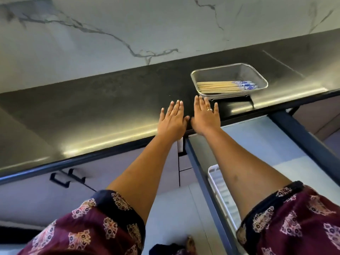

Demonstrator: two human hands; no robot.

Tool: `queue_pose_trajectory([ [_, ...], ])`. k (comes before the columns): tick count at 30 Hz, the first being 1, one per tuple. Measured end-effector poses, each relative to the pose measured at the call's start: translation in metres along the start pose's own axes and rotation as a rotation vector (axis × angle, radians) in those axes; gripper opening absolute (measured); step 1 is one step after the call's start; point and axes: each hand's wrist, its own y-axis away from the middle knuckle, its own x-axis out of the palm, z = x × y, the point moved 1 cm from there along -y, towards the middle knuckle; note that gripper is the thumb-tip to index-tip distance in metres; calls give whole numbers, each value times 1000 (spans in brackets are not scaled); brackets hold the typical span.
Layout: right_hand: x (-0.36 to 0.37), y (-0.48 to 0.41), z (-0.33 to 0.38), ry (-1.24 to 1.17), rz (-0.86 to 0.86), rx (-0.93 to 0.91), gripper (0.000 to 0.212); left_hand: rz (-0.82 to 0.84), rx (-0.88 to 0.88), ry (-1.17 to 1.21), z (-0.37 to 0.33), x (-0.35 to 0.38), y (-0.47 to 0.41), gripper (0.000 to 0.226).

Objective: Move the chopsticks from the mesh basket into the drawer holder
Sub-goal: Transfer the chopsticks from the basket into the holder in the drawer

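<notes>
wooden chopsticks [226, 86] in mesh basket [261, 76], just beyond right hand [206, 116], both grips flat, empty

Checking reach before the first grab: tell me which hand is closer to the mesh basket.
The right hand, the one wearing a ring: its fingertips almost reach the near rim of the mesh basket holding the chopsticks. The left hand lies flat farther left on the counter.

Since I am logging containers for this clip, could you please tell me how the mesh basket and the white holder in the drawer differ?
The mesh basket is shiny metal; the white holder looks like plastic. The basket sits on the dark counter, while the holder sits lower, in the open drawer. The basket shows whole and holds the chopsticks; the holder is partly hidden by the right forearm, with no chopsticks visible. Both look rectangular.
</notes>
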Motion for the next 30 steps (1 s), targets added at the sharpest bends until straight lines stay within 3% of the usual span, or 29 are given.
queue_pose_trajectory([
  [10,1,-75,-57,-64,-111,116,55,52,127,56,-11,11,-112,59],
  [19,-7,-121,-99,-116,-147,245,34,243,295,-66,-28,4,-207,59],
  [23,-11,-145,-115,-119,-92,318,26,325,405,-89,-33,7,-244,38],
  [26,-9,-161,-122,-128,20,349,21,380,428,11,-36,9,-266,37],
  [30,-8,-176,-125,-116,113,354,19,284,502,10,-35,17,-281,26],
])
